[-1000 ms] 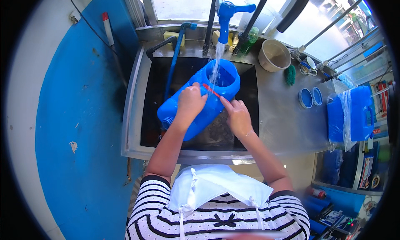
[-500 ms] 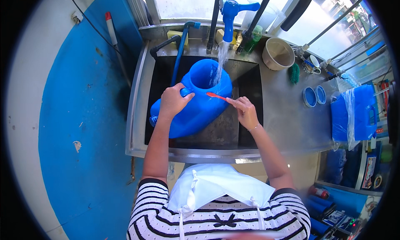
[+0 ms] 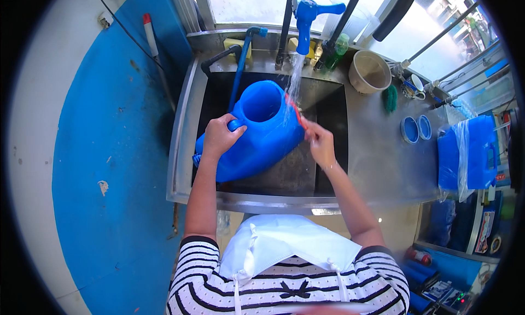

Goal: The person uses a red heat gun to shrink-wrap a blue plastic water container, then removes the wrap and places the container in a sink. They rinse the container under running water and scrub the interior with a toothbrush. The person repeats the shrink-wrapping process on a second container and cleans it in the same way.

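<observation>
A large blue plastic jug point(image 3: 257, 145) lies tilted in the sink, its wide round mouth turned up toward the tap. My left hand point(image 3: 221, 136) is wrapped round the jug's handle beside the mouth. In my right hand point(image 3: 320, 144) is a slim red brush point(image 3: 298, 114), its far end against the jug's outer side just right of the mouth. Water pours from the blue-handled tap point(image 3: 305, 28) onto that side of the jug and over the brush end. The brush's bristles are too blurred to make out.
The metal sink point(image 3: 331, 175) surrounds the jug. On the counter to the right are a beige bucket point(image 3: 367, 74), a green scrubber point(image 3: 390, 99), two blue lids point(image 3: 409, 130), a mug point(image 3: 415, 87) and another blue jug point(image 3: 481, 151) partly in plastic. Blue pipes point(image 3: 241, 69) rise behind.
The brush has moved from the jug's front shoulder to its right side, and is now steeper. The jug has shifted slightly left, so the water now hits its outside instead of its mouth.
</observation>
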{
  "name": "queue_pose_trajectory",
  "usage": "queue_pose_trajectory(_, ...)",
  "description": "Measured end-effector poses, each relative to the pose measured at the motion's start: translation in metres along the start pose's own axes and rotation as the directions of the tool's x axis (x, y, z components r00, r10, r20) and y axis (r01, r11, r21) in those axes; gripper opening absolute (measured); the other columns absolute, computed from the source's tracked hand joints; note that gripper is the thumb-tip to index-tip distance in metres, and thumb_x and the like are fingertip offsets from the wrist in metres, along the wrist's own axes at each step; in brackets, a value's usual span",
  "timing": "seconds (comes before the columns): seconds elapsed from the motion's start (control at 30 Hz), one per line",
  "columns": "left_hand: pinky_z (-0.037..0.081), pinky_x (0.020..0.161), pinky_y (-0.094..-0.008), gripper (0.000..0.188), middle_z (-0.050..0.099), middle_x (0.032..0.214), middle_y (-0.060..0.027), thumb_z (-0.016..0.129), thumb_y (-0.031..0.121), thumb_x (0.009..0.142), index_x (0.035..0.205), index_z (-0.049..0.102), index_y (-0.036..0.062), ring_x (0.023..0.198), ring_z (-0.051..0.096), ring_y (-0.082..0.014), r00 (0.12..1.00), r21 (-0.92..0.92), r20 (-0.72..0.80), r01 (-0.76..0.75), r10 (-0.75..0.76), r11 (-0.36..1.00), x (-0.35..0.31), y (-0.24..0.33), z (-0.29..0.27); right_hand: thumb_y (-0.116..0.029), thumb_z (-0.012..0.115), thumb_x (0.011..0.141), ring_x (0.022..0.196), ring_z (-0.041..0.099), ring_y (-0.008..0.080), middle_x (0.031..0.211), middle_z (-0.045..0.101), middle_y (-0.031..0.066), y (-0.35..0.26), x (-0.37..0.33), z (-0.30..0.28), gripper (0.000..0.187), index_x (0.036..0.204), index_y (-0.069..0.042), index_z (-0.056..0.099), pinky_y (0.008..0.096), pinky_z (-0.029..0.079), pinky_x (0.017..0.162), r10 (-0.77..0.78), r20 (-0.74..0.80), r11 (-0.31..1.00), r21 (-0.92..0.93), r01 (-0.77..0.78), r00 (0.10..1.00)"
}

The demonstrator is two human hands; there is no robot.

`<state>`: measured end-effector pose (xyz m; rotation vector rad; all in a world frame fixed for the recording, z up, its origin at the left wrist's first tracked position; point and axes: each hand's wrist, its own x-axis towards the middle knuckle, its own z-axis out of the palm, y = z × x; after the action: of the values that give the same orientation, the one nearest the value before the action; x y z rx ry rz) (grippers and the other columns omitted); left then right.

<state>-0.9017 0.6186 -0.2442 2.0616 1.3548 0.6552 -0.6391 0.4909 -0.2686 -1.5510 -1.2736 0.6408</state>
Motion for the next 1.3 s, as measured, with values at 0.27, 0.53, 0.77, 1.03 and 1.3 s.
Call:
queue_pose_trajectory(0.27,0.056,0.076,-0.0356,0.032,0.071,0.085,-0.0165,0.078,0.030,0.076,0.094,0.072,0.0027,0.076,0.070,-0.0275,1.000,0.087,-0.005,0.000,0.001,0.996,0.001,0.012,0.001,0.015,0.049,0.084,0.065,0.056,0.0109,0.072,0.061,0.0079,0.001,0.001,0.000,0.043,0.117,-0.005,0.067,0.0249,0.046,0.063,-0.103,-0.086,0.994,-0.046,0.100,0.991)
queue_pose_trajectory(0.53,0.056,0.078,-0.0375,0.037,0.071,0.087,-0.0180,0.078,0.033,0.075,0.096,0.071,0.0024,0.079,0.070,-0.0309,0.999,0.080,-0.005,-0.049,0.050,0.996,-0.006,0.022,0.006,0.007,0.054,0.088,0.060,0.057,0.0139,0.069,0.061,0.0136,-0.021,0.005,-0.024,0.037,0.120,-0.008,0.065,0.0277,0.047,0.060,0.009,-0.035,0.975,-0.222,-0.016,0.999)
queue_pose_trajectory(0.77,0.055,0.079,-0.0414,0.038,0.070,0.088,-0.0218,0.075,0.032,0.077,0.097,0.070,-0.0003,0.083,0.069,-0.0345,0.997,0.080,-0.041,0.067,-0.064,0.995,0.000,0.029,0.010,0.002,0.050,0.094,0.065,0.055,0.0092,0.074,0.060,0.0054,-0.017,-0.019,-0.014,0.035,0.126,-0.006,0.060,0.0243,0.046,0.064,0.275,-0.043,0.931,-0.237,-0.277,0.960)
queue_pose_trajectory(1.03,0.054,0.084,-0.0458,0.041,0.070,0.094,-0.0223,0.071,0.033,0.083,0.104,0.067,-0.0022,0.088,0.069,-0.0373,0.957,0.112,-0.158,0.262,-0.243,0.958,-0.005,0.051,0.024,-0.002,0.053,0.095,0.053,0.052,0.0061,0.072,0.062,0.0040,-0.008,0.002,0.020,0.033,0.127,-0.005,0.060,0.0233,0.044,0.048,0.372,0.089,0.924,0.060,-0.378,0.924)
queue_pose_trajectory(1.3,0.054,0.081,-0.0453,0.041,0.069,0.091,-0.0230,0.073,0.032,0.082,0.103,0.067,-0.0016,0.086,0.069,-0.0376,0.976,0.147,-0.109,0.206,-0.191,0.968,-0.005,0.050,0.024,0.000,0.054,0.092,0.060,0.061,0.0098,0.074,0.064,0.0090,-0.047,0.006,0.013,0.031,0.122,-0.001,0.061,0.0269,0.050,0.059,0.187,0.036,0.980,-0.073,-0.184,0.982)
